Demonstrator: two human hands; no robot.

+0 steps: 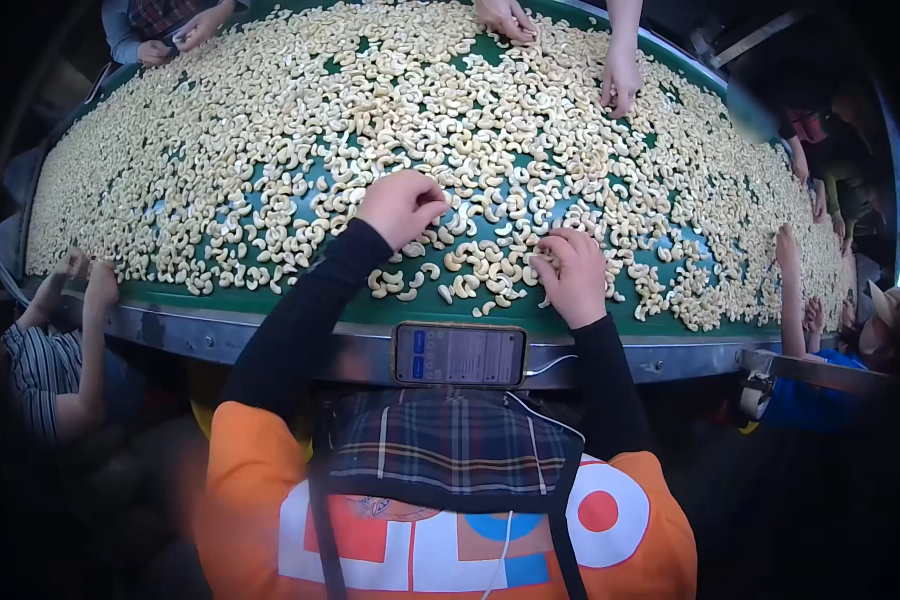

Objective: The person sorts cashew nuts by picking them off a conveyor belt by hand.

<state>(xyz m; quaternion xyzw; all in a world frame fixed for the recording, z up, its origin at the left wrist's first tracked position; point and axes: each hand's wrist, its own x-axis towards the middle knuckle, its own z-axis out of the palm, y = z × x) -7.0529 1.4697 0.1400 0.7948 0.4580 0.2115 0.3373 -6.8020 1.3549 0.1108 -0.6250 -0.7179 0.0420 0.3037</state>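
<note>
Pale cashew kernels (pixel 480 262) lie loosely over a green belt (pixel 230 297) in front of me. My left hand (pixel 403 208) is low over the kernels left of centre, its thumb and fingertips closed in a pinch. Whatever may be between those fingertips is too small to make out. To the right, my right hand (pixel 575 275) rests beside a cluster of kernels near the belt's front edge. Its fingers are bent, with the thumb tip a little apart from the index finger, and no kernel shows in it.
A phone (pixel 460 354) with a lit screen and white cable (pixel 553 364) stands against the metal rail (pixel 190 335) before me. Co-workers' hands (pixel 622 78) reach over the far side. Another person's hands (pixel 95 285) are at left, and more people work at right.
</note>
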